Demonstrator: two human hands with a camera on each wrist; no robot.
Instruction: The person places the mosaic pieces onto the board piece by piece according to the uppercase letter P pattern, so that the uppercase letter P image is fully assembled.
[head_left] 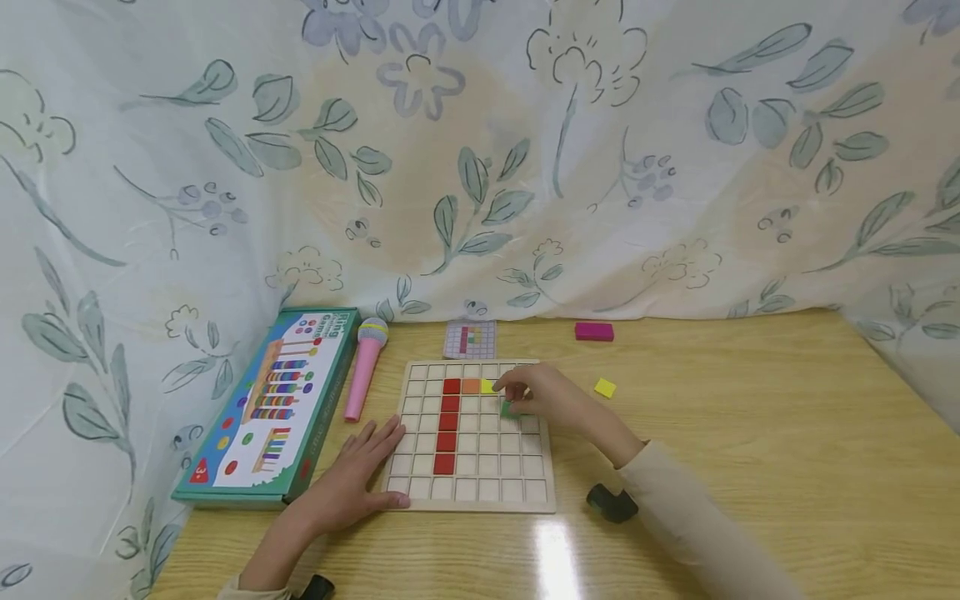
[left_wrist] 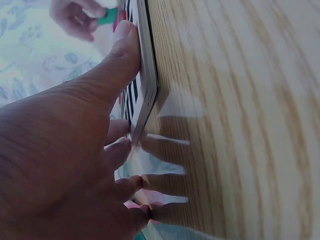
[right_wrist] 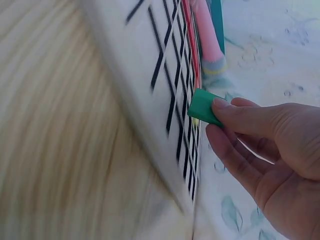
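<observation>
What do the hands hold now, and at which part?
The right hand pinches a green block at one end. The left hand holds nothing; it rests on the grid board edge.

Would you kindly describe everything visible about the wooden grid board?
The wooden grid board is pale, square, divided into small recessed cells, lying flat on the table. A column of red tiles fills one file; orange and yellow tiles sit beside its top. The left hand presses its near-left edge, and the right hand holds a green tile over it.

Game box (head_left: pixel 270 412) left of microphone (head_left: pixel 364 367), grid board (head_left: pixel 472 492) right
</observation>
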